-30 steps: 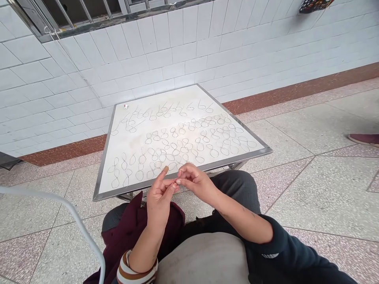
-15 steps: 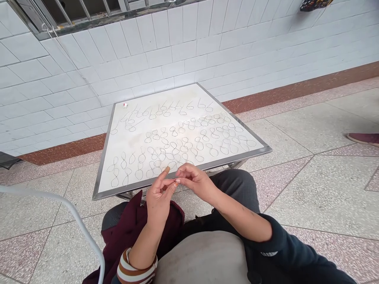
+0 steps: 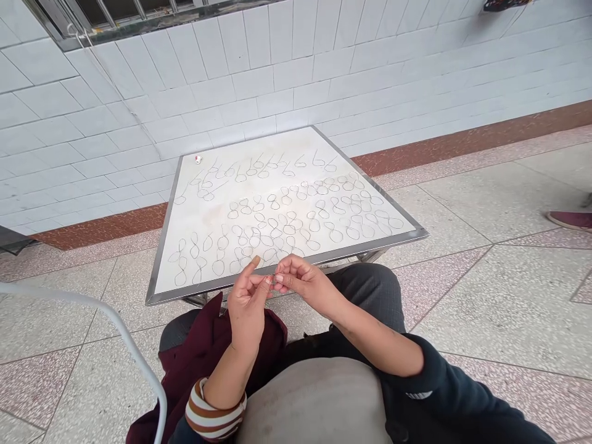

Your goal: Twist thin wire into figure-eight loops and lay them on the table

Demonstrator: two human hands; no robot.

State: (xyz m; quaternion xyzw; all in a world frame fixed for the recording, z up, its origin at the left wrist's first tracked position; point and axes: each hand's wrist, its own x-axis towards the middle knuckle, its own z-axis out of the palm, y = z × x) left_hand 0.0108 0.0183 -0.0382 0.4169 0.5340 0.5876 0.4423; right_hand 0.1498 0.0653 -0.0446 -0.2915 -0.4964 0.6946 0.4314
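My left hand (image 3: 248, 302) and my right hand (image 3: 301, 280) meet fingertip to fingertip above the near edge of a white table (image 3: 217, 216) with a grey rim. Both pinch thumb against forefinger; whatever lies between them is too small to make out. One left finger, wrapped in a tan covering (image 3: 251, 265), sticks up apart from the pinch. Many thin dark wire loops lie on the tabletop, several twisted into figure-eights (image 3: 337, 229) toward the near side. Along the far side are single loops with a straight tail (image 3: 319, 159).
A small white-and-red object (image 3: 198, 160) sits at the table's far left corner. Behind the table stands a white tiled wall (image 3: 259, 80). A pale curved tube (image 3: 124, 345) arcs at lower left. Another person's dark red shoe (image 3: 568, 219) shows at right.
My fingertips have shifted slightly, with the left hand a little farther left and its raised finger tilted more. Both hands keep pinching. The whole view has moved slightly.
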